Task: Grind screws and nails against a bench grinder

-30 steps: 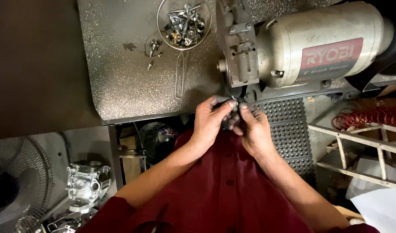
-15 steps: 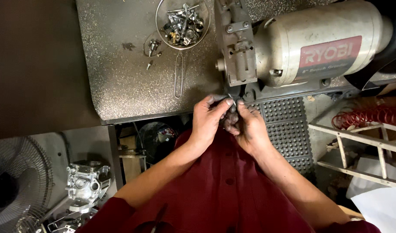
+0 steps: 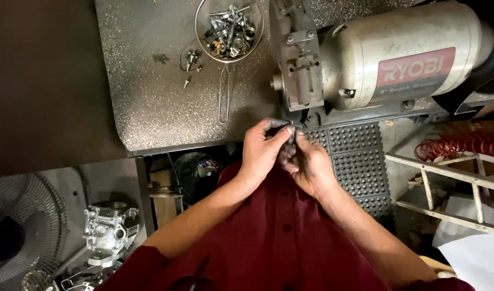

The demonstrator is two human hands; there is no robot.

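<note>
Both grimy hands, left hand [image 3: 260,153] and right hand [image 3: 310,167], are pinching a small dark part [image 3: 290,141] together in a clenched grip, just below the bench grinder [image 3: 387,64] at the bench [image 3: 150,97] edge.

Speckled bench [image 3: 150,102]: strainer [image 3: 229,24], grinder [image 3: 387,59], loose screws [image 3: 191,59].

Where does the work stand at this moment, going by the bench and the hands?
Done: loose bolts and fittings sit gathered in a wire strainer. In hand: the left hand and right hand, both grimy, pinch a small dark part beside the bench grinder. Left: two small pieces lie outside the strainer.
</note>
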